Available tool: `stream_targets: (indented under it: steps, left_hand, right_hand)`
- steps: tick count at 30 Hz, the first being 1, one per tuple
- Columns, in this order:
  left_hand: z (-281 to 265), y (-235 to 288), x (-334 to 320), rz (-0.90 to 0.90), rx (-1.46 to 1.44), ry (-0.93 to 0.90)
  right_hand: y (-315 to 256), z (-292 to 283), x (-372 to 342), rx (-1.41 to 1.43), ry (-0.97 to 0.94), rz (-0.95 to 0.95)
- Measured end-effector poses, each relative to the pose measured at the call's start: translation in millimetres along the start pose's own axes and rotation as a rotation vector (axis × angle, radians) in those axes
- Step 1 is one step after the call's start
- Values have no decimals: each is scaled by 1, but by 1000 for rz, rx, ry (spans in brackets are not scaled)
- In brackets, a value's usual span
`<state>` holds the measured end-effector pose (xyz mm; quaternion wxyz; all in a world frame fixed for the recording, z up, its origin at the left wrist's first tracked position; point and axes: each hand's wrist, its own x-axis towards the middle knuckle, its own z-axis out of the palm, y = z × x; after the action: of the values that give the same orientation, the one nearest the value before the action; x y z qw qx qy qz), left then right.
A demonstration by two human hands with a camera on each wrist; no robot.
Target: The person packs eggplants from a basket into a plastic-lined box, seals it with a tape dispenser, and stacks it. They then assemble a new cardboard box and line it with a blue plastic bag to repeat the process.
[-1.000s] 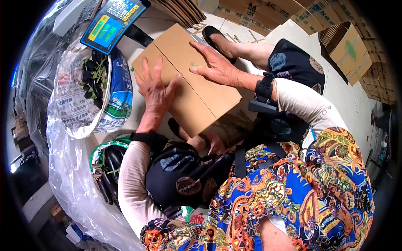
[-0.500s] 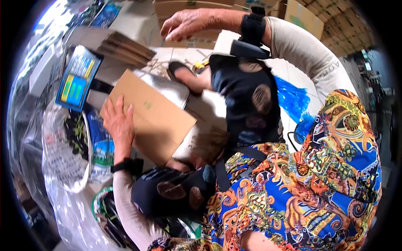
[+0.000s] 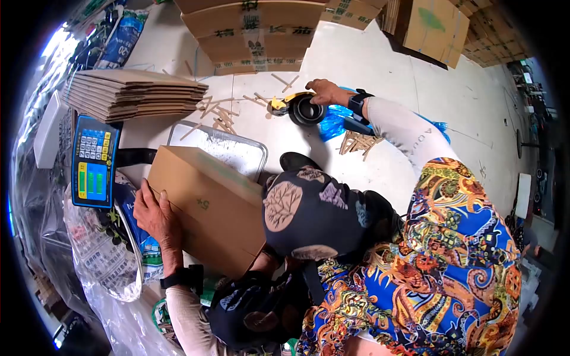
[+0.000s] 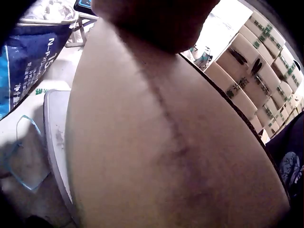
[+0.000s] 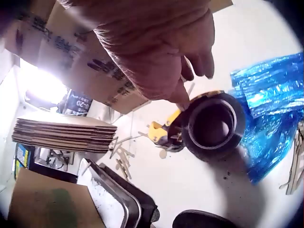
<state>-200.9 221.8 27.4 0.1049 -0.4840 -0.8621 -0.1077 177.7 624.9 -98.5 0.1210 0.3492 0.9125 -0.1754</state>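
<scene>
In the head view my left hand (image 3: 159, 216) lies at the left end of a brown cardboard box (image 3: 208, 207), its thumb on the broad face and its fingers fairly straight along the edge. The left wrist view is largely filled by the box (image 4: 142, 142), and the hand (image 4: 156, 23) is a dark shape at the top. My right hand (image 3: 328, 94) is at a tape dispenser (image 3: 306, 111) with a yellow part, on the floor. From the right wrist view, the fingers hang loosely bent and one fingertip meets the dispenser (image 5: 213, 126); no grip shows.
A metal tray (image 3: 252, 155) lies behind the box, near stacked flat cardboard (image 3: 133, 95) and a scale display (image 3: 94, 161). Blue plastic (image 3: 333, 123) and loose sticks (image 3: 359, 142) are by the dispenser. Large cartons (image 3: 255, 35) stand further back; bags are at left.
My right hand has left the cardboard and come out over the floor to the dispenser. The cardboard, flat earlier, now has depth as a box, with my left hand still at its left end.
</scene>
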Motion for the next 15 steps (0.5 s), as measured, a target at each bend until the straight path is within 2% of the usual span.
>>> stream_targets:
  steps: [2,3,5,6,7,10,12,14,15]
  left_hand:
    - [-11,9,1,-53,10,-8]
    - [-14,11,2,-57,-14,-6]
    - [-21,10,2,-64,-67,7]
    - [-20,8,1,-35,-66,39]
    - [-22,8,1,-29,-74,38]
    - [-32,8,3,4,-154,32]
    - [-35,8,4,0,-183,11]
    - [-34,6,2,-15,-173,30]
    - [-33,8,0,-16,-157,46]
  right_hand:
    - [-9,10,0,25,88,68]
    - [-23,4,-5,4,-3,134]
    - [-31,9,-15,-159,-7,176]
    - [-22,29,-13,-216,123,120]
    - [-29,27,-14,-294,126,144]
    - [-32,26,-19,-183,83,284]
    - [-19,37,-35,-36,116,305]
    - [-33,23,-41,127,128,321]
    - [-38,17,-47,226,115,412]
